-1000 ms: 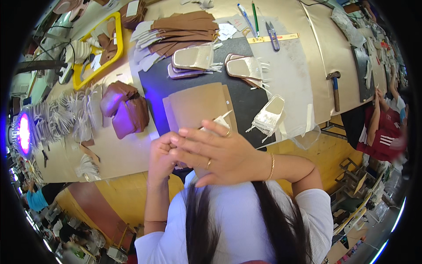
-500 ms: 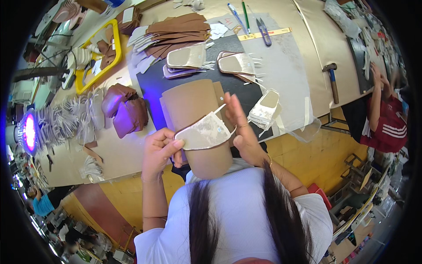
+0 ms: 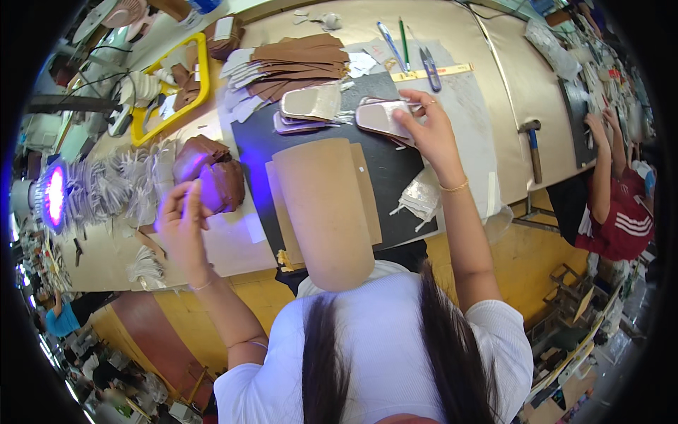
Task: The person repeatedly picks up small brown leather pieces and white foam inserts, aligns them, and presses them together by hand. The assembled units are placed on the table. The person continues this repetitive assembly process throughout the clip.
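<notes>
Head view: beyond the tan board [image 3: 323,212], right hand [image 3: 432,134] touches a sole piece [image 3: 374,118], finger grip unclear; left of board, left hand [image 3: 182,230], fingers parted, partly obscures brown stack [image 3: 230,185].

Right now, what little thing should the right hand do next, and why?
Maybe the right hand should gently let go of the pale sole. Its thumb lies on the sole, which seems to be resting over the black mat, so it probably needs no more holding. I can't tell how tightly it's gripped.
</notes>
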The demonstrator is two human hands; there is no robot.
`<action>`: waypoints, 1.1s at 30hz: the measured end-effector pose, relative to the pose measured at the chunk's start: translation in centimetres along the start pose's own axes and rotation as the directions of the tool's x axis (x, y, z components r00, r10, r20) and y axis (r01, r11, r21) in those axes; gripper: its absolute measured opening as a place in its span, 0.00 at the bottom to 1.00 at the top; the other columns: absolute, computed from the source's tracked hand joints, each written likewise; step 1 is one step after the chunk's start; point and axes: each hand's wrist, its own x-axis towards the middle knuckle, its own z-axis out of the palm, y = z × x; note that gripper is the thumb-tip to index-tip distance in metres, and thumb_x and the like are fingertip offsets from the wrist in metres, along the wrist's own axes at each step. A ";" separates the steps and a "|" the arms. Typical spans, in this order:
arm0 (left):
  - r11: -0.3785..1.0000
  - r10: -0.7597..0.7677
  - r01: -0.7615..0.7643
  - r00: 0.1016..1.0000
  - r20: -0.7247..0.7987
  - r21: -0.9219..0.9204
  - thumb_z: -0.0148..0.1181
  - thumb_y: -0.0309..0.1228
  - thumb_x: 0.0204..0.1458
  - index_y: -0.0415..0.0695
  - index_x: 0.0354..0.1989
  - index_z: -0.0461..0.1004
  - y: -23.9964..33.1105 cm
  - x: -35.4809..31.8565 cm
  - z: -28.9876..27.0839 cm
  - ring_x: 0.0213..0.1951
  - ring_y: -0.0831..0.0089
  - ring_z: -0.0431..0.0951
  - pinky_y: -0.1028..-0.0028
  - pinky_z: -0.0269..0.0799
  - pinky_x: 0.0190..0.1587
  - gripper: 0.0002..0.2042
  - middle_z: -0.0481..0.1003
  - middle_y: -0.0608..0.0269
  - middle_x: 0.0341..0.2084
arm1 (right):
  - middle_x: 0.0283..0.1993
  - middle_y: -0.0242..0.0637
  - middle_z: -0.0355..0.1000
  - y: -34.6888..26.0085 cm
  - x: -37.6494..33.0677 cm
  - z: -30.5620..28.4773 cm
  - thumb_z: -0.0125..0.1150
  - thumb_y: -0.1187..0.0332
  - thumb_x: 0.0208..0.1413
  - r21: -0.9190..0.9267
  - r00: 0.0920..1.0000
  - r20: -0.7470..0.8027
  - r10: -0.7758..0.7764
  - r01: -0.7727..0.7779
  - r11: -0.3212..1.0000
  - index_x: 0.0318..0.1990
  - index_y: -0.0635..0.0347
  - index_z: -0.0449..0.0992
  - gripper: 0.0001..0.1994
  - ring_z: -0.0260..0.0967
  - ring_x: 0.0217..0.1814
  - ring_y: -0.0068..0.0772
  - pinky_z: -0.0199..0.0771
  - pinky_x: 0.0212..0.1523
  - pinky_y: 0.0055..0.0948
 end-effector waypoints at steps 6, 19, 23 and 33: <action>1.000 -0.010 0.007 0.989 -0.146 -0.024 0.61 0.32 0.53 0.40 0.33 0.74 -2.6 1.1 -3.2 0.15 0.87 0.63 0.86 0.54 0.18 0.08 0.70 0.68 0.16 | 0.26 0.41 0.72 0.1 -5.2 -7.2 0.60 0.53 0.53 -0.426 0.906 -0.032 0.421 -0.394 0.814 0.58 0.62 0.61 0.30 0.70 0.28 0.48 0.69 0.35 0.39; 0.970 0.174 -0.127 0.957 -0.230 0.208 0.60 0.32 0.54 0.35 0.36 0.75 -5.4 5.7 -5.4 0.34 0.79 0.69 0.78 0.66 0.41 0.10 0.73 0.64 0.31 | 0.39 0.43 0.70 3.0 -5.1 -9.5 0.72 0.70 0.38 -0.070 0.957 -0.023 0.290 -0.291 0.954 0.65 0.54 0.52 0.45 0.69 0.41 0.34 0.69 0.44 0.31; 0.981 0.079 -0.037 0.973 -0.218 0.189 0.60 0.32 0.54 0.35 0.38 0.74 -8.1 6.7 -5.9 0.36 0.78 0.70 0.77 0.67 0.43 0.12 0.73 0.63 0.33 | 0.46 0.46 0.70 4.8 -0.4 -12.5 0.71 0.70 0.39 -0.307 0.940 0.271 0.208 -0.121 0.944 0.63 0.49 0.58 0.40 0.69 0.48 0.42 0.67 0.49 0.36; 0.877 0.220 -0.138 0.967 -0.128 0.460 0.57 0.34 0.56 0.39 0.52 0.70 -9.0 7.9 -5.4 0.40 0.73 0.71 0.73 0.68 0.44 0.18 0.72 0.59 0.43 | 0.48 0.35 0.67 6.3 -3.0 -9.6 0.66 0.63 0.45 -0.618 0.992 -0.046 -0.117 0.064 0.784 0.46 0.56 0.77 0.18 0.61 0.50 0.38 0.61 0.51 0.35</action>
